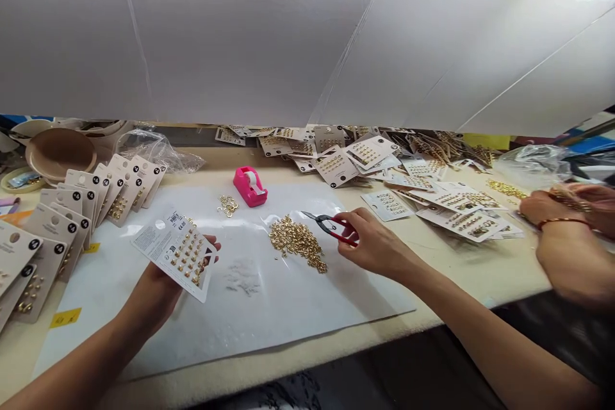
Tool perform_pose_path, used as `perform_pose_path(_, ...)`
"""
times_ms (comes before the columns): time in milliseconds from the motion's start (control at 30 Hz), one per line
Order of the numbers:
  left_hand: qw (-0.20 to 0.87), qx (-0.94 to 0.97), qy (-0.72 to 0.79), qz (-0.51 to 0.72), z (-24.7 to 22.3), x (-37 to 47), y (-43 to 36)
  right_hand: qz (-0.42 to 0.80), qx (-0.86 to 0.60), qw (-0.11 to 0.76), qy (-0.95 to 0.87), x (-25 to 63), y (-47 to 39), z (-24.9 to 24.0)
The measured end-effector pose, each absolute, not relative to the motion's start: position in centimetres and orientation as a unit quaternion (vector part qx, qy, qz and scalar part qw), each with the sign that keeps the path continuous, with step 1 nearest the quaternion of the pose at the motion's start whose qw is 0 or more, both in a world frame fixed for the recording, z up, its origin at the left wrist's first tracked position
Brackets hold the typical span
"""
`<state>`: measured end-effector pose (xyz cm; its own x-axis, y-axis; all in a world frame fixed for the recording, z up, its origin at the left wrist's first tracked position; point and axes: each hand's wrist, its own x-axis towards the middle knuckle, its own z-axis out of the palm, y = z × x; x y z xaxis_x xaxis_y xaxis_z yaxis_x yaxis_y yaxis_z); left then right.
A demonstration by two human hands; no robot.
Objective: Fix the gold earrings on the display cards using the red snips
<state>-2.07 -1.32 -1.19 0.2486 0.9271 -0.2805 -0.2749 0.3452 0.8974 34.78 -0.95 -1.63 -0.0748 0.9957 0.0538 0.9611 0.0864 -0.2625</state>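
My left hand [166, 282] grips a white earring card [175, 256] from behind, its back face turned to me. Rows of small gold earring backs stick out of the card beside a price label. In my right hand [368, 240] is a pair of red-handled pliers [329, 224], its dark jaws pointing left above the sheet. Just left of the pliers lies a pile of small gold earring backs [295, 240]. A smaller group of gold hoops [227, 206] sits near a pink tape dispenser [250, 187]. Small clear pieces [241, 277] are scattered on the white sheet [269, 320].
Several earring cards [72, 218] stand in a row at the left. A heap of filled cards [365, 157] spreads along the back and right. A co-worker's hands [562, 218] work at the right edge. Brown bowl [62, 154] and plastic bag [154, 150] stand back left.
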Motion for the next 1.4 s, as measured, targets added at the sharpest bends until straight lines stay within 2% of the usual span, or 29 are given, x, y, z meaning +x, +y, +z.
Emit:
perform_pose_path(233,0.691,0.398,0.435,0.418,-1.6,-2.4,-1.4,0.063,-0.542,0.056,-0.836,30.2,-4.2,-0.1)
perform_pose_path(467,0.697,0.386,0.431,0.423,-2.0,-2.3,-1.3,0.023,-0.522,-0.002,-0.853,31.1,-4.3,-0.2)
perform_pose_path(833,0.694,0.384,0.441,0.419,-1.5,-2.2,-1.3,0.034,-0.515,0.006,-0.857,31.0,-4.2,-0.6)
perform_pose_path(933,0.7,0.381,0.438,0.415,-1.5,-2.1,-1.4,0.05,-0.515,0.035,-0.855,30.7,-4.3,-0.4)
perform_pose_path(1167,0.724,0.374,0.409,0.41,-1.4,-1.8,-1.6,0.135,-0.488,0.223,-0.833,25.7,-5.3,0.5)
perform_pose_path(1400,0.727,0.398,0.38,0.411,-1.9,-2.2,-1.8,0.147,-0.44,0.255,-0.848,21.6,-5.0,0.6)
